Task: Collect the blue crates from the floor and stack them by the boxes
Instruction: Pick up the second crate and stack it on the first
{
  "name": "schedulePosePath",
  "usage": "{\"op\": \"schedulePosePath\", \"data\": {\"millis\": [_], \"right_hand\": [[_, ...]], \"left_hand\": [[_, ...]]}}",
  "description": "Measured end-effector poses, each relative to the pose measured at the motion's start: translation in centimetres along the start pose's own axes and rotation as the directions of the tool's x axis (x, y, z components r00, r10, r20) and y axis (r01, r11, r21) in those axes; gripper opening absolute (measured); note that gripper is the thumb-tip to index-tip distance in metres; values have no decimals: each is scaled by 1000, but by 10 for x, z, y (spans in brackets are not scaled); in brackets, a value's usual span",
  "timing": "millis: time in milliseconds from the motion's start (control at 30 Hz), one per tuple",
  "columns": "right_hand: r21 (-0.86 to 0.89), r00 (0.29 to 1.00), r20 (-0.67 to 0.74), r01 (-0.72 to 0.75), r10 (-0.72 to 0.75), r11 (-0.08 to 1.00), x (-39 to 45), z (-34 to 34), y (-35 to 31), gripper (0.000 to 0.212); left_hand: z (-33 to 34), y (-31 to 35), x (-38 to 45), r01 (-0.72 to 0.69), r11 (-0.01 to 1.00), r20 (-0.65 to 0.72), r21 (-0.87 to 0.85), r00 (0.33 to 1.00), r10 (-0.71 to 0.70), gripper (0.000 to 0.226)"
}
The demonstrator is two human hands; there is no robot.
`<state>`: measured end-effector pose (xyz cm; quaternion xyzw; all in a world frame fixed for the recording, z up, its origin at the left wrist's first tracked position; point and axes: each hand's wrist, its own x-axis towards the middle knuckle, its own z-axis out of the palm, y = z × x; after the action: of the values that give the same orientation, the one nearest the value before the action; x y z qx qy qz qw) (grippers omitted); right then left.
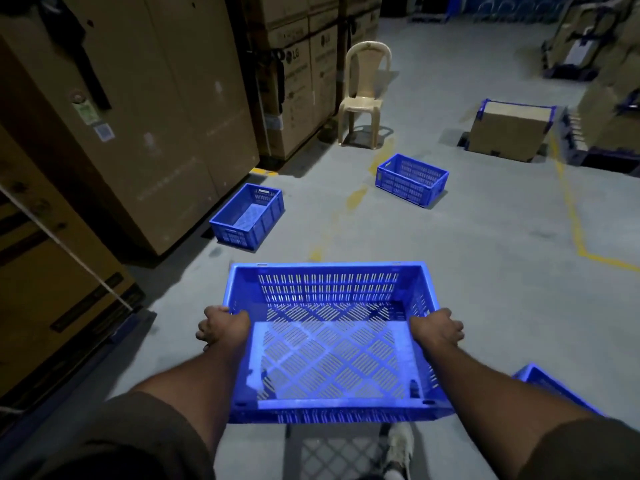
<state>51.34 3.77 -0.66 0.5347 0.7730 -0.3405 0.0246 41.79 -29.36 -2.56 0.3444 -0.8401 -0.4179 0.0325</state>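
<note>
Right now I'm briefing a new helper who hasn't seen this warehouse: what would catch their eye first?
First, the bright blue perforated plastic crate held off the floor in the foreground, the left hand and right hand gripping its side rims. Next, two more blue crates on the grey floor: one beside the tall brown cardboard boxes on the left, another out in the open near a beige plastic chair.
</note>
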Motion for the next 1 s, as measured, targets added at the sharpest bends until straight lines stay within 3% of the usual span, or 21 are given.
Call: {"op": "schedulePosePath", "data": {"millis": [500,1000], "right_hand": [[-32,983,116,145,-141,989,213,-2,-179,59],[-194,966,165,228,-197,954,349,104,-395,58]], "left_hand": [[131,157,52,120,992,-133,-33,983,-124,27],[242,268,243,252,964,-110,-82,959,-260,25]]}}
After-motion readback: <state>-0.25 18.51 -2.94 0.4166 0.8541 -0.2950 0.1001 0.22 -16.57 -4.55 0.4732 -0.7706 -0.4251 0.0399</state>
